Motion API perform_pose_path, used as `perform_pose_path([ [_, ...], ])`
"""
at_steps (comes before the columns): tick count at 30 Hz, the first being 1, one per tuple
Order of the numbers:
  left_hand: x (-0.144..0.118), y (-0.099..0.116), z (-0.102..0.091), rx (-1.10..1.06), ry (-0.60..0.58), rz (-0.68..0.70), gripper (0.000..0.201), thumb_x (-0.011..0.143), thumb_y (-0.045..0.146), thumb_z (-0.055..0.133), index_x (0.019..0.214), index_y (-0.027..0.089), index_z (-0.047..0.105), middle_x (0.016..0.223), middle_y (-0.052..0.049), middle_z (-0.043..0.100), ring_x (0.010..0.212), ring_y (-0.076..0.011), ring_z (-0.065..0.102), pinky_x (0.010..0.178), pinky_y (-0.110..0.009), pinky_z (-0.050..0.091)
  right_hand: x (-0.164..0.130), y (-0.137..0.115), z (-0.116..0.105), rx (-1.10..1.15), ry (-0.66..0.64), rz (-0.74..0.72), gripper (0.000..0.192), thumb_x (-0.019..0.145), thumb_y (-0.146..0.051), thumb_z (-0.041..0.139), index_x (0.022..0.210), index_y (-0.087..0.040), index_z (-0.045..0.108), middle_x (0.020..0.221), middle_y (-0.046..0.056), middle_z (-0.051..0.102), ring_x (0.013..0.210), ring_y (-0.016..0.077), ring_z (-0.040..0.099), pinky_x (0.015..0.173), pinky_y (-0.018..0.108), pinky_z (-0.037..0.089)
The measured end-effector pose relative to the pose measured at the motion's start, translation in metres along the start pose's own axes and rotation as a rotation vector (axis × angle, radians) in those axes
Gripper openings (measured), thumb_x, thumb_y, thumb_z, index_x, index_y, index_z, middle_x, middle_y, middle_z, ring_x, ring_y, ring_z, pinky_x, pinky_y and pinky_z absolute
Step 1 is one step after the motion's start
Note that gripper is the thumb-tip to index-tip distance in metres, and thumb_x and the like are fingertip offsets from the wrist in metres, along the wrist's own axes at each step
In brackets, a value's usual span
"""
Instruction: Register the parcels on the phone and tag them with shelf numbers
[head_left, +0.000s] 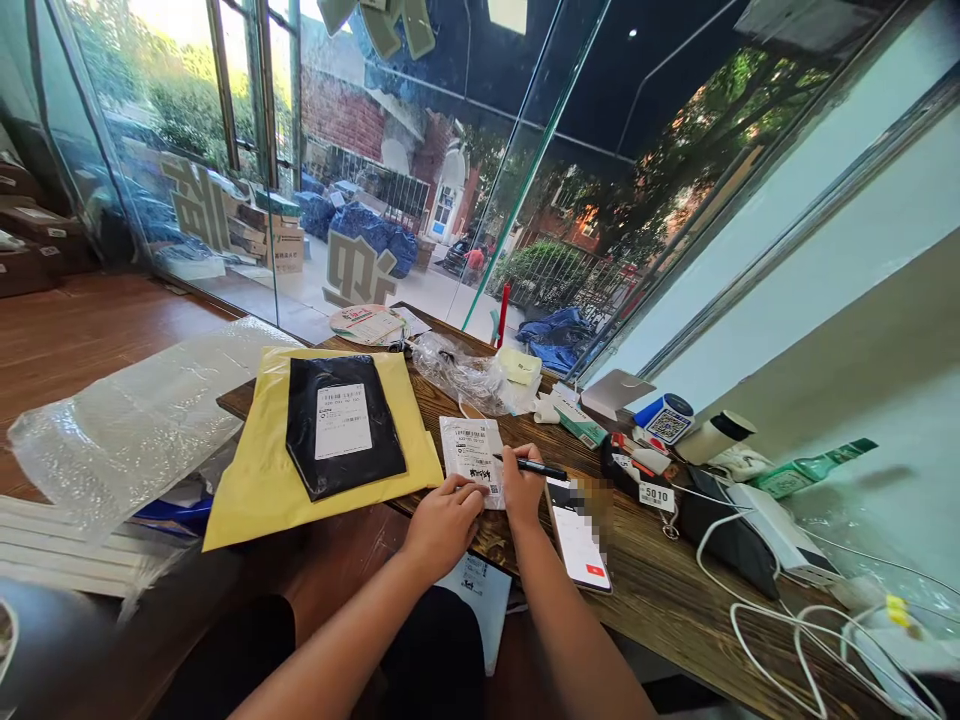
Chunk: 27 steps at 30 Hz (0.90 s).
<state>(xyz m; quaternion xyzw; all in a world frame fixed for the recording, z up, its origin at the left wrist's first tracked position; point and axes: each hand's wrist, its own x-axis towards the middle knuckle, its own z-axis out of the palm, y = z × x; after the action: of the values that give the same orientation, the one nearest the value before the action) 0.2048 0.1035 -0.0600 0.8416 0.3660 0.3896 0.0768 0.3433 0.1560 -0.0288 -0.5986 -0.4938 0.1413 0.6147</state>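
Observation:
A small white parcel (471, 452) with a printed label lies on the wooden table (660, 590). My left hand (444, 520) presses on its near edge, fingers curled down on it. My right hand (523, 483) grips a black pen (534, 467), its tip resting on the parcel's label. Left of the hands, a black parcel (341, 424) with a white label lies on top of a yellow mailer (262, 480). A phone (577, 532) with a lit screen lies flat just right of my right wrist.
Crumpled clear plastic (465, 375), a yellow note pad (519, 366), small boxes (581, 420), a QR code stand (666, 418), a tag marked 5010 (656, 495) and white cables (787, 630) crowd the table's right. Bubble wrap (127, 420) hangs off the left. Glass walls (420, 180) stand behind.

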Motion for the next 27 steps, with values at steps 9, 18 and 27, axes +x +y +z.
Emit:
perform_pose_path([
  [9,-0.018,0.021,-0.025,-0.048,0.026,-0.042,0.014,0.089,0.021,0.045,0.081,0.016,0.056,0.079,-0.005,0.063,0.077,-0.0189,0.054,0.073,-0.035,0.052,-0.066,-0.051,-0.047,0.36,-0.226,0.297,0.023,0.066,-0.04,0.061,0.065,-0.023,0.046,0.044,-0.007,0.049,0.036,0.0095,0.041,0.035,0.02,0.029],
  [18,-0.031,0.048,-0.05,-0.265,-0.219,-0.017,0.034,0.091,0.033,0.043,0.117,0.016,0.057,0.099,-0.009,0.066,0.094,-0.023,0.057,0.084,-0.038,0.049,-0.098,-0.056,-0.089,0.295,-0.511,0.345,0.035,0.067,-0.045,0.072,0.066,-0.02,0.049,0.046,-0.009,0.043,0.039,0.0039,0.032,0.039,0.018,0.022],
  [27,-0.055,0.091,-0.046,-0.409,-0.394,-0.255,0.06,0.093,0.044,0.007,0.137,0.018,0.039,0.083,-0.013,0.068,0.073,-0.0253,0.064,0.069,-0.039,0.05,-0.157,-0.031,-0.121,0.494,-0.511,0.36,0.031,0.068,-0.043,0.073,0.072,-0.021,0.051,0.054,-0.007,0.044,0.045,0.0068,0.038,0.043,0.021,0.031],
])
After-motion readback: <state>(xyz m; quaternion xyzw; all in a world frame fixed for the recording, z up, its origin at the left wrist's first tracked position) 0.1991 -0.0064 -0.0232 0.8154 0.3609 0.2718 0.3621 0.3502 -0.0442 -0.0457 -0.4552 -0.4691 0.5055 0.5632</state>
